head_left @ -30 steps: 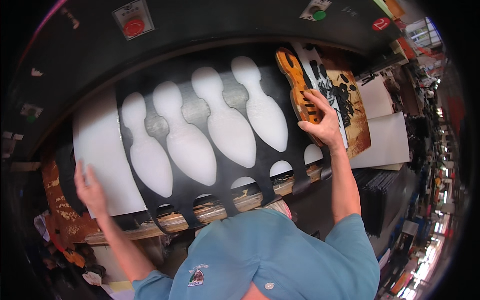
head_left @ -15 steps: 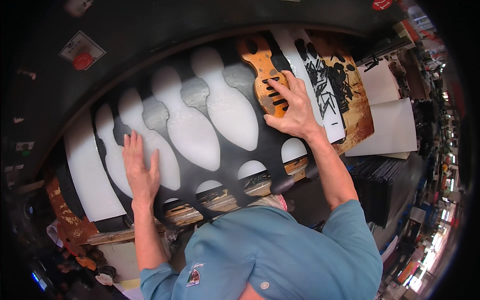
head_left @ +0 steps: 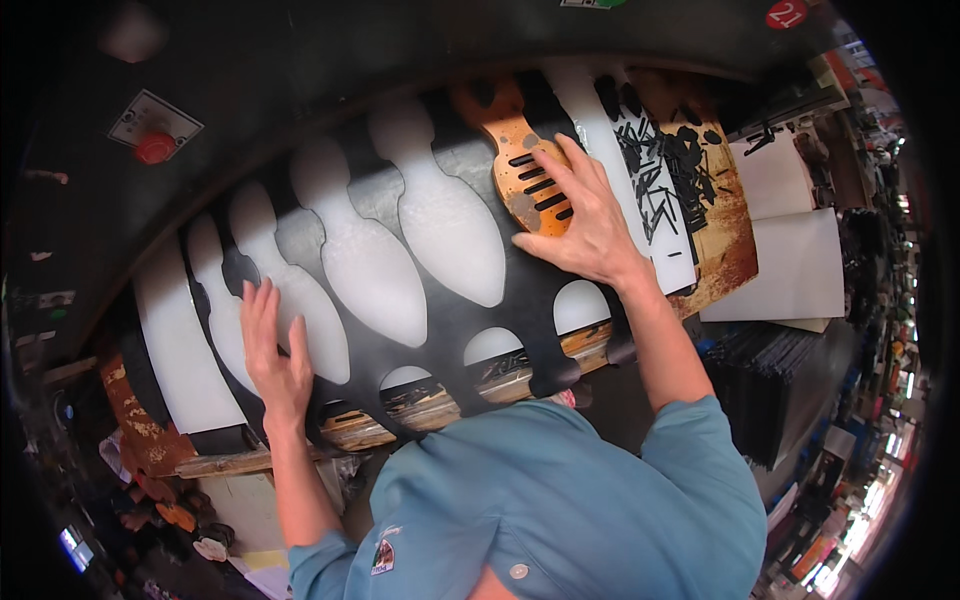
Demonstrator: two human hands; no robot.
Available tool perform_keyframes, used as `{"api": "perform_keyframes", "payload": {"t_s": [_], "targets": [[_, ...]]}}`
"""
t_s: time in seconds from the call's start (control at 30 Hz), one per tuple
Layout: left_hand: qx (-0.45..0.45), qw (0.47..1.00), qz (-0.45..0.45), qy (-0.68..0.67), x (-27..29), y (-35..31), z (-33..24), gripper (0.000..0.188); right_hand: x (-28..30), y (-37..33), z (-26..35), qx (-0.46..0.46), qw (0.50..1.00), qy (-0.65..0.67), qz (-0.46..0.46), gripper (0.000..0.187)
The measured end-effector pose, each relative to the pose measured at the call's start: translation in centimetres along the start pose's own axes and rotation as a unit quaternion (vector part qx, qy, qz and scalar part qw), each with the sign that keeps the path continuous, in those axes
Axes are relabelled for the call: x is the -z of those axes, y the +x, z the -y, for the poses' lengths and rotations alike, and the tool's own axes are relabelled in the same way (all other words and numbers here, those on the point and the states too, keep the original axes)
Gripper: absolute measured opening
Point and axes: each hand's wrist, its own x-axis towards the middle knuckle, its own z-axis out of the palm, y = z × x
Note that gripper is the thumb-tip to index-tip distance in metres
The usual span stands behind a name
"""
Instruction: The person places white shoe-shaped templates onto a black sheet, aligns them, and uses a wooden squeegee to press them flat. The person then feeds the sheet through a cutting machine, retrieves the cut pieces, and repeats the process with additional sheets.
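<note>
A black sheet (head_left: 450, 345) covers the bench, with several long, waisted openings cut through it. White board (head_left: 365, 275) shows through them. On the sheet's far right part lies an orange, sole-shaped cutting die (head_left: 515, 150) with dark slots and a rounded narrow end. My right hand (head_left: 590, 225) grips the die's near, wide end, thumb at its lower edge and fingers spread over its right side. My left hand (head_left: 277, 360) is over the left openings, fingers stretched and thumb apart, holding nothing. Whether its palm touches the sheet I cannot tell.
Black offcuts (head_left: 655, 170) lie scattered on the bench's right end. A stack of black sheets (head_left: 775, 385) stands below right, near white sheets (head_left: 785, 265). Overhead, a dark machine beam (head_left: 350, 50) spans the bench, with a red button (head_left: 155, 147) at its left.
The view has shifted slightly. The die's far end has swung a little left with my right hand on it. My left hand has drawn slightly nearer to me.
</note>
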Motion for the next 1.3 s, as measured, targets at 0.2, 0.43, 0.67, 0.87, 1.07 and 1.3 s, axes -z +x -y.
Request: {"api": "perform_keyframes", "payload": {"t_s": [0.2,0.43,0.67,0.87,1.07,1.3], "targets": [[0.005,0.978,0.000,-0.209,0.5,-8.2,-7.3,0.024,-0.9,-2.6,0.5,0.004,0.997,0.001,-0.075,0.083],[-0.087,0.987,-0.098,-0.096,-3.8,-11.3,-9.5,0.027,-2.8,-2.5,0.8,0.016,0.994,-0.035,-0.102,0.082],[-0.116,0.981,-0.120,-0.097,-3.5,-11.4,-9.0,0.024,2.8,-2.8,3.5,0.054,0.949,0.110,-0.292,0.015],[-0.105,0.980,-0.143,-0.090,-3.8,-11.9,-7.9,0.020,8.2,-1.3,5.3,0.118,0.940,0.063,-0.315,0.013],[-0.142,0.978,-0.146,-0.040,-2.9,-11.7,-8.6,0.023,3.9,-13.2,2.0,-0.044,0.963,0.115,-0.241,0.019],[-0.106,0.986,-0.099,-0.087,-5.1,-13.1,-14.5,0.027,-1.1,-15.9,0.4,0.095,0.966,-0.018,-0.242,0.024]]}}
